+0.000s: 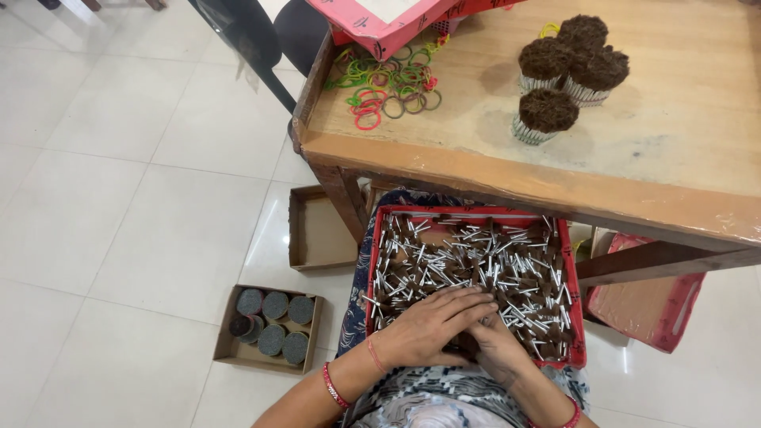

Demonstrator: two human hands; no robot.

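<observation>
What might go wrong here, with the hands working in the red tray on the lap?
1. The red tray seems to rest only on the lap, heaped with small metal-stemmed pieces; a tilt could spill them onto the floor.
2. The left hand covers the right hand, hiding what they gather, so the thin stems might prick a finger.
3. The bundles stand upright on the table; a knock from below could topple them.
</observation>
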